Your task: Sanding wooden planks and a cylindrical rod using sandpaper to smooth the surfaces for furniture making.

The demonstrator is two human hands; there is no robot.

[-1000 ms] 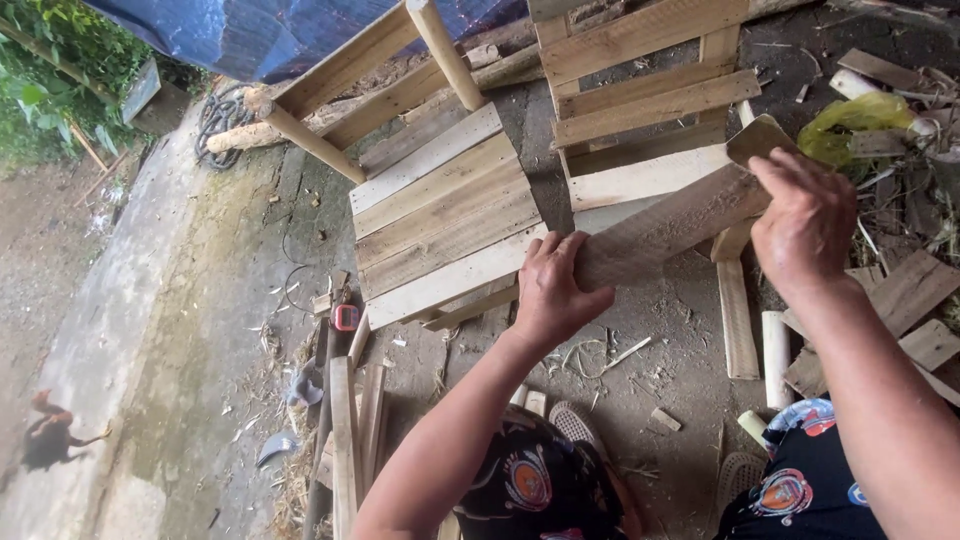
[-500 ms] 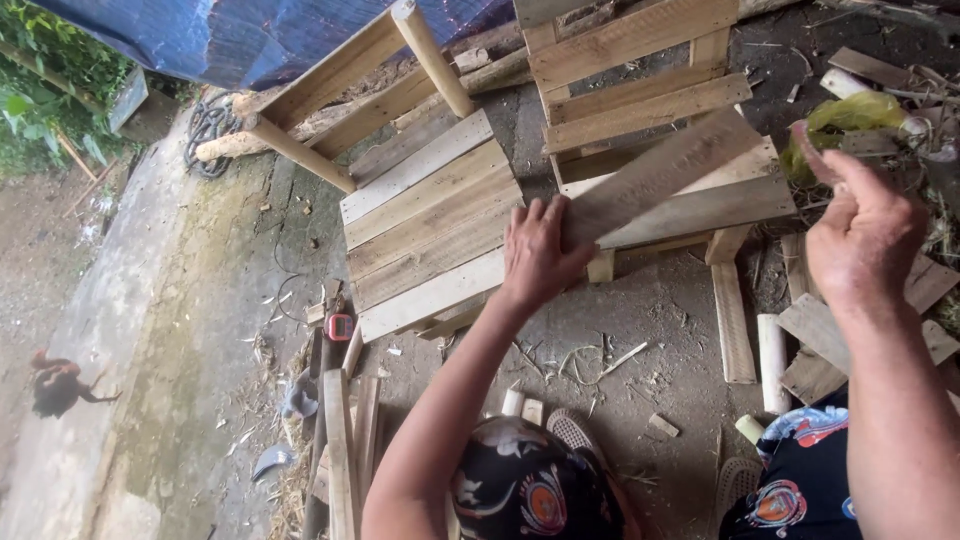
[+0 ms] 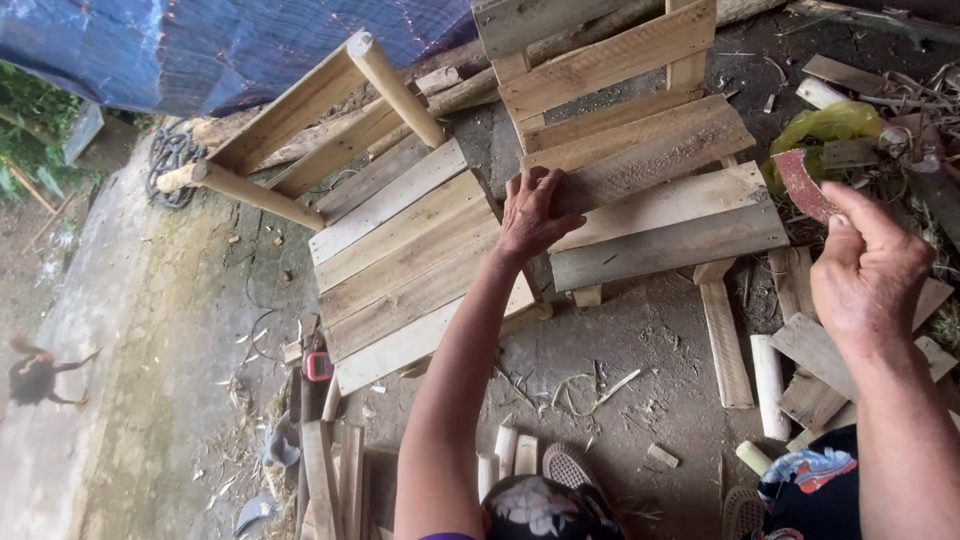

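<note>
At the bottom edge, nearest the camera: patterned clothing over the knees, a sandalled foot (image 3: pixel 568 466) on the dirt floor (image 3: pixel 640 340), short pale round offcuts (image 3: pixel 503 450) beside it. Just left, a bundle of thin wooden strips (image 3: pixel 325 465) lying on the floor, a small red object (image 3: pixel 318 366) at its upper end.

Further out on the right, right hand (image 3: pixel 868 268) raised above a scatter of flat board scraps (image 3: pixel 825 360), thumb and fingers pinched together on a curved reddish piece of sandpaper (image 3: pixel 803 184), clear of the wood. Below it, a loose slat (image 3: pixel 726 342) and a pale round peg (image 3: pixel 768 385) lying side by side on the floor.

In the middle, left hand (image 3: pixel 533 212) stretched forward, palm down, fingers spread and flat on the seat boards of the right-hand wooden chair (image 3: pixel 660 190), at their left end; nothing gripped, only pressing. Seat of weathered grey and brown planks, slatted back (image 3: pixel 600 60) rising beyond it.

Just left of that, touching or nearly so, a second wooden chair (image 3: pixel 400 260) of paler planks, round pole armrests (image 3: pixel 395 85) angled up and left.

Beyond the right hand, a yellow-green plastic bag (image 3: pixel 830 125) among wood debris. Farther left, a coil of dark wire (image 3: pixel 170 155) by the chair's pole end. Farthest back, blue tarpaulin (image 3: pixel 200 50) across the top, green foliage (image 3: pixel 40 130) at the far left, a chicken (image 3: pixel 35 375) on the concrete strip.
</note>
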